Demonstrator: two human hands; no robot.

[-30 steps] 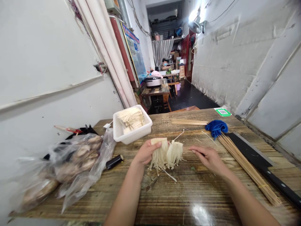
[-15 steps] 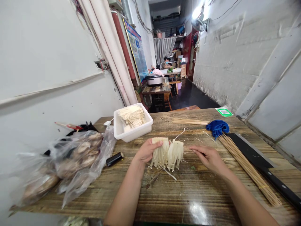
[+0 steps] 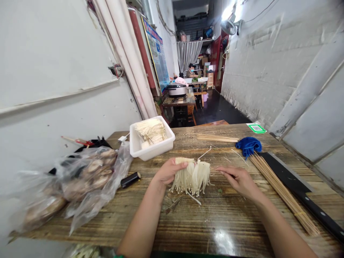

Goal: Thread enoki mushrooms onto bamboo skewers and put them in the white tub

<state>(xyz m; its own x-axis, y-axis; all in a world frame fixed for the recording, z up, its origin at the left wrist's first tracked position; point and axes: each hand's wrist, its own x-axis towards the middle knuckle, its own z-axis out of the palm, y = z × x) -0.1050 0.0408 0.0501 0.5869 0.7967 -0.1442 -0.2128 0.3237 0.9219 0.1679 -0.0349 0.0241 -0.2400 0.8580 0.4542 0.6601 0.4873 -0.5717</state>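
Observation:
My left hand grips a bunch of enoki mushrooms by its cut base, thumb across the top. Beside it hangs a second enoki bunch, threaded on a thin skewer. The skewer's right end is pinched in my right hand. Both bunches dangle their caps downward, just over the wooden table. One loose enoki stem lies below them. Behind, a white plastic tub holds more enoki.
Plastic bags of brown mushrooms and a short black cylinder lie left. At right are a bundle of skewers, a large knife and a blue cloth. Loose skewers lie behind. A masked person sits far back.
My left hand's enoki bunch has shifted slightly right, narrowing the gap to the bunch on the skewer. My right hand keeps its pinch in nearly the same place.

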